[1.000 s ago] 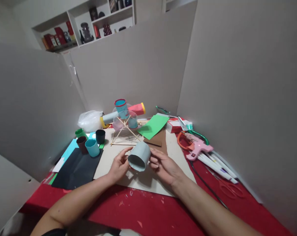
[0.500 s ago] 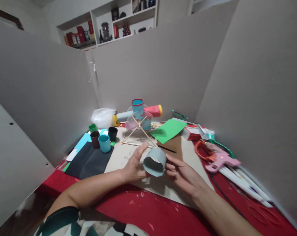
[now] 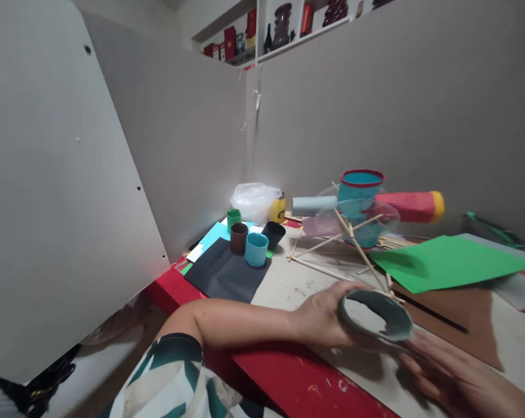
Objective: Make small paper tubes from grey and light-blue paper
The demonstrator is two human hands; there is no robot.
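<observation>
My left hand (image 3: 321, 318) is closed round the left side of a pale blue-grey paper cylinder (image 3: 375, 313), its open end turned toward me. My right hand (image 3: 453, 380) is blurred, lies under the cylinder's right side and seems to touch it. Both are just above a beige cardboard sheet (image 3: 297, 281). Behind them stands a model on thin wooden sticks (image 3: 344, 247) with a teal cup rimmed in red (image 3: 361, 184) and a red and yellow tube (image 3: 412, 206).
Several small paper cups (image 3: 256, 248) stand on a black sheet (image 3: 223, 273) at the left. A green sheet (image 3: 449, 261) and brown sheet (image 3: 453, 302) lie right. A plastic bag (image 3: 256, 200) sits at the back. Grey partition boards (image 3: 71, 174) enclose the red table (image 3: 288, 377).
The camera has swung left and dropped closer to the table. The cylinder and both hands now lie at the lower right, and the right hand has become blurred.
</observation>
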